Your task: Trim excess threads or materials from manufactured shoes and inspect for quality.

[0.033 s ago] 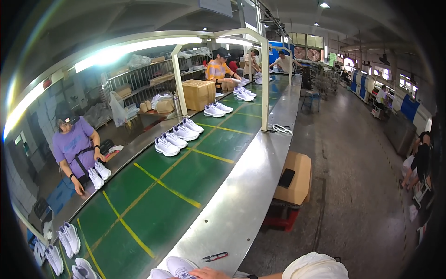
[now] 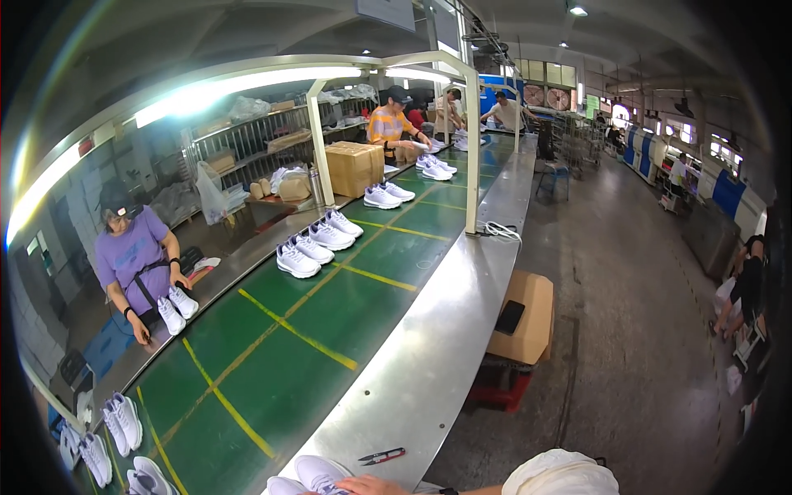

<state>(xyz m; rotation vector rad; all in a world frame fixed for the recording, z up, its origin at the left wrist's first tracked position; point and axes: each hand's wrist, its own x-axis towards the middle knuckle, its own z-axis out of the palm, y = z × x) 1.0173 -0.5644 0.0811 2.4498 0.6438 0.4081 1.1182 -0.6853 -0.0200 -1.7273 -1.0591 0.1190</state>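
At the bottom edge, a pair of white sneakers (image 2: 320, 472) sits on the metal ledge (image 2: 412, 371) beside the green conveyor belt. My right hand (image 2: 373, 486) comes in from the right and grips the nearer part of the right-hand sneaker; the frame's edge cuts off most of its fingers. My left hand does not show. Just beyond my right hand lies a pair of thread snips (image 2: 382, 456) with dark and red handles, apart from the shoes.
The green belt (image 2: 305, 338), marked with yellow lines, carries several pairs of white sneakers (image 2: 312, 247). Across it, a co-worker in purple (image 2: 136, 252) handles another pair (image 2: 176, 309). White frame posts (image 2: 471, 157) rise beside the belt. A phone (image 2: 510, 316) lies on a cardboard box (image 2: 532, 318) at right.
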